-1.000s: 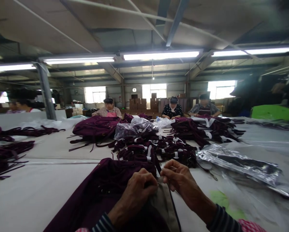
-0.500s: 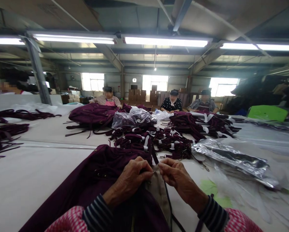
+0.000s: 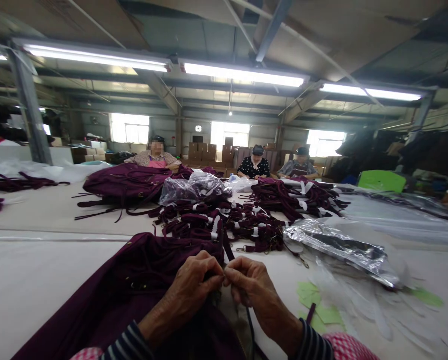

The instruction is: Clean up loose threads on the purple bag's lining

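Note:
A dark purple fabric bag (image 3: 107,280) lies across the near table, its grey-beige lining showing at the right side. Over that side, my left hand (image 3: 197,280) is closed in a pinch, thumb against forefinger. My right hand (image 3: 248,280) pinches too, its fingertips meeting those of the left. Whatever sits between the fingertips is too small or hidden to name. A dark strap (image 3: 228,248) rises just behind the fingers. Brass-coloured eyelets (image 3: 136,286) show on the bag left of my hands.
Beyond the bag lie bundled purple straps with metal clips (image 3: 246,222), a stuffed purple bag (image 3: 126,182) and a pile of purple pieces (image 3: 295,197). Clear plastic packaging (image 3: 340,250) and green paper pieces (image 3: 321,305) lie to the right. Several people sit across the table.
My hands have come together, fingertips now touching where a small gap was. The whole view has shifted, so the scene sits further left.

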